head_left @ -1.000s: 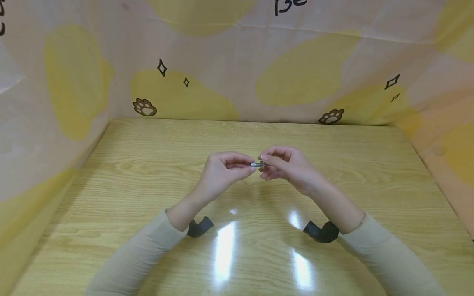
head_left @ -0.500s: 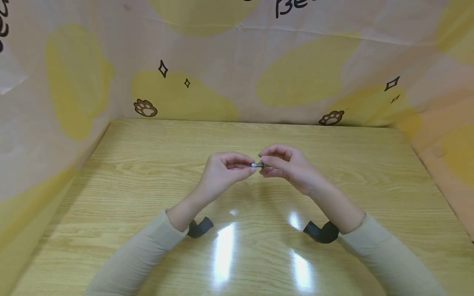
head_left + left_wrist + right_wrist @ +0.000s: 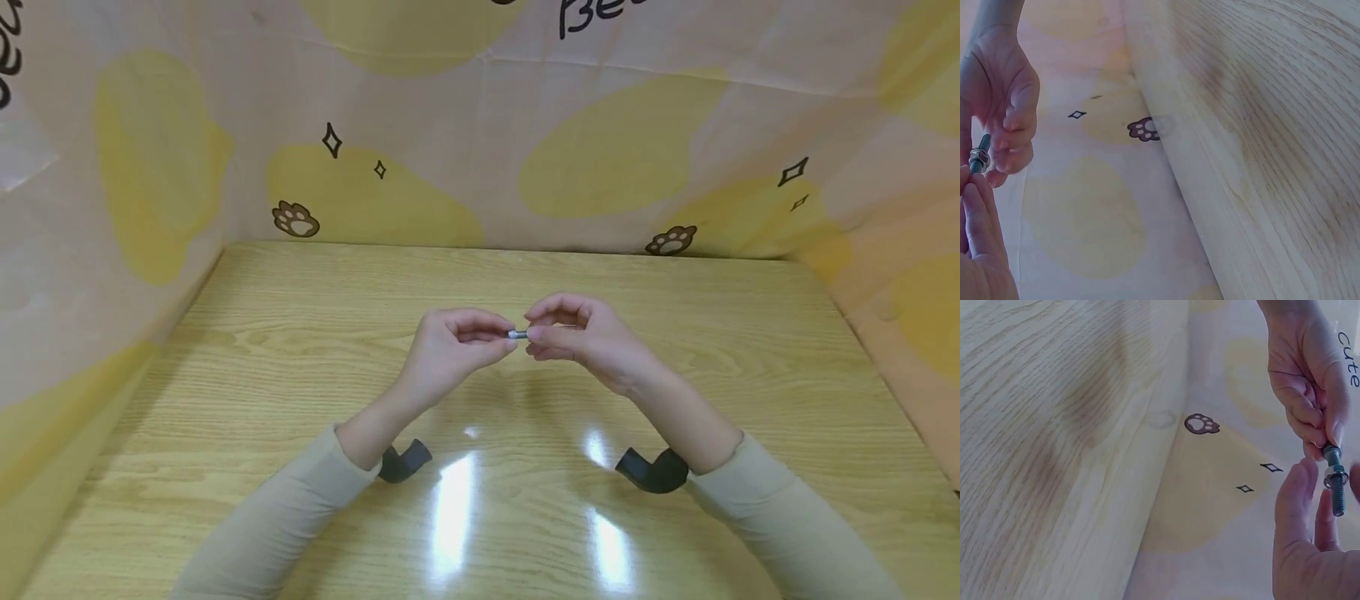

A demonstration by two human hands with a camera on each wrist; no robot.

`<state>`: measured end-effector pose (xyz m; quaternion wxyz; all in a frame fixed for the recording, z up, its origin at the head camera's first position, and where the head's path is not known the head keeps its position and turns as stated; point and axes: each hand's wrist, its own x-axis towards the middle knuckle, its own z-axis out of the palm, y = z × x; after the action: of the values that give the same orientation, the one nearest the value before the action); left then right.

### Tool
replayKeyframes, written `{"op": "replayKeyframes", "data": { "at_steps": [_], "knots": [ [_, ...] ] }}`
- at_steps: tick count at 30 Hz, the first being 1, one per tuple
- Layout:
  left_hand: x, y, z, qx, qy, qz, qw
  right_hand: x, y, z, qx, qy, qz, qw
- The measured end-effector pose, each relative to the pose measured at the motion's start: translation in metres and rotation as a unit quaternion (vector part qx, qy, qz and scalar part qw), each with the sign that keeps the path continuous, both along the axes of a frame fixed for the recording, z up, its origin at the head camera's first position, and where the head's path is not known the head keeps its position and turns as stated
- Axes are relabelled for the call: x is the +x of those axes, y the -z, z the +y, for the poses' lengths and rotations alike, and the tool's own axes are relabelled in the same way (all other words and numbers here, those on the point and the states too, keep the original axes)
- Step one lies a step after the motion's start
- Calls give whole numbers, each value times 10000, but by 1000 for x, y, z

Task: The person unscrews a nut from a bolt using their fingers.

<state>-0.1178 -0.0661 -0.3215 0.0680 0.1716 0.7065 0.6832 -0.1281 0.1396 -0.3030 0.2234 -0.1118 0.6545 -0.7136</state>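
A dark metal bolt (image 3: 1338, 501) lies between both hands, above the table. My left hand (image 3: 453, 346) pinches its head end between thumb and fingers. A silver nut (image 3: 1335, 470) sits partway along the shank, with a ring like a washer against it. The fingers and thumb of my right hand (image 3: 581, 342) curl loosely around the nut from the other side. Small gaps show between them and the nut in the right wrist view. From the head, the right thumb hides the nut and the bolt's threaded end. The left wrist view shows that end pointing toward the right palm.
Below the hands is a wood-grain table (image 3: 322, 292) with bright light reflections near its front. A patterned cloth (image 3: 487, 125) walls in the back and sides. Black curved pieces (image 3: 407, 461) show beside both sleeve cuffs.
The right thumb has shifted slightly down and left, covering the nut that showed between the fingers before. My left hand and the bolt have stayed almost still.
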Motion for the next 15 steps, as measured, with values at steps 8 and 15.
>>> {"op": "replayKeyframes", "data": {
  "at_steps": [8, 15],
  "knots": [
    [0, -1, 1, -5, -5, 14, 10000, 0, 1, 0, -140, 54, -120, 9998],
    [0, -3, 1, -31, -14, -6, 10000, 0, 1, 1, 46, 61, 50, 10000]
  ]
}}
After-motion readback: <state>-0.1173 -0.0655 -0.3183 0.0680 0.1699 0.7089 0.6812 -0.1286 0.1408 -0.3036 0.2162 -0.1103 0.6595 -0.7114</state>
